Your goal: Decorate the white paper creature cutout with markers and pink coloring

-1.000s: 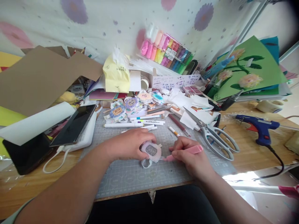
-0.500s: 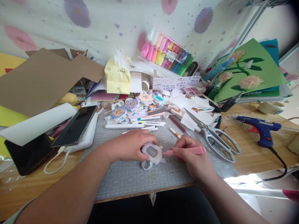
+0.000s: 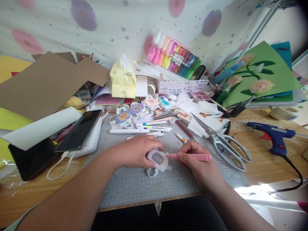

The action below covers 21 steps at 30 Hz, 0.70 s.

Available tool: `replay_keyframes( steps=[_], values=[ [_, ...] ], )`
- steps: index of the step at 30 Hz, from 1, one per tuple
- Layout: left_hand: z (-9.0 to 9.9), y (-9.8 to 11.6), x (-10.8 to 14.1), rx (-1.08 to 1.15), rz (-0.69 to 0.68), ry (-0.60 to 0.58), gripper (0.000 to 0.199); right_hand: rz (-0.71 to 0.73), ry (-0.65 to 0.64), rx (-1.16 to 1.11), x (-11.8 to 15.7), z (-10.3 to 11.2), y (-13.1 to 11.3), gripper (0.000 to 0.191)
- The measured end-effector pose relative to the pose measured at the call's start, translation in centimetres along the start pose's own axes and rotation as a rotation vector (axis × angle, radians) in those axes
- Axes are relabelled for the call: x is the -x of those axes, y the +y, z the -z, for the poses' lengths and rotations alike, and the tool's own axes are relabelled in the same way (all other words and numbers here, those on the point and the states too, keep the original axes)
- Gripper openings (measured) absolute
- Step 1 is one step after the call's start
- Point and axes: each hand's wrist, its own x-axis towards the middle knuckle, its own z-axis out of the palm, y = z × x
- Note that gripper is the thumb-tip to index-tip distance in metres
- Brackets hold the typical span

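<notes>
My left hand point(image 3: 141, 150) is closed on the left edge of a small oval paper craft piece point(image 3: 160, 160). The piece has a grey patterned middle, a lilac and pale pink border, and a white paper loop at its lower side. In my right hand point(image 3: 192, 157) is a pink marker point(image 3: 203, 157), gripped like a pen, its tip at the right edge of the border. Both hands are low over a grey cutting mat point(image 3: 130, 189). Similar decorated oval pieces point(image 3: 124, 117) lie behind, with several white markers point(image 3: 130, 131) in front of them.
Large grey-handled scissors point(image 3: 218, 141) lie right of the mat, and a blue glue gun point(image 3: 271, 131) farther right. At left, a phone point(image 3: 79, 131) rests on a white power bank with a cable. Brown card point(image 3: 53, 80), a yellow tissue pack point(image 3: 124, 78) and colored clay packs point(image 3: 174, 53) stand behind.
The marker's tip has shifted slightly up along the piece's right edge, and the marker lies more level. The whole view has shifted a little. Both hands keep their holds.
</notes>
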Motion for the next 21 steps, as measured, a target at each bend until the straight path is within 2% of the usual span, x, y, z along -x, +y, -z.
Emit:
replay_keyframes(
  steps=[4, 8, 11, 15, 17, 19, 21],
  values=[
    [0.0, 0.0, -0.04, -0.007, -0.005, -0.002, 0.029, -0.026, -0.054, -0.026, 0.04, 0.04, 0.0, 0.021],
    [0.02, 0.03, 0.04, -0.011, 0.0, -0.003, 0.029, -0.031, 0.048, 0.026, 0.08, 0.16, 0.27, 0.02],
    [-0.01, 0.01, 0.1, -0.012, -0.007, -0.001, 0.029, -0.049, -0.005, -0.032, 0.02, 0.17, 0.38, 0.021],
    [-0.08, 0.0, 0.11, -0.019, -0.018, 0.0, 0.028, -0.04, 0.065, -0.028, -0.05, 0.14, 0.36, 0.019],
    [-0.07, 0.01, 0.11, -0.022, -0.017, 0.005, 0.029, -0.042, 0.02, -0.021, -0.05, 0.19, 0.41, 0.019],
    [0.02, 0.0, 0.19, -0.018, -0.017, 0.001, 0.032, -0.047, -0.022, -0.104, -0.06, 0.31, 0.58, 0.019],
    [0.23, -0.02, 0.4, -0.007, -0.032, -0.025, 0.037, -0.066, 0.003, -0.213, -0.11, 0.42, 0.85, 0.018]
  ],
)
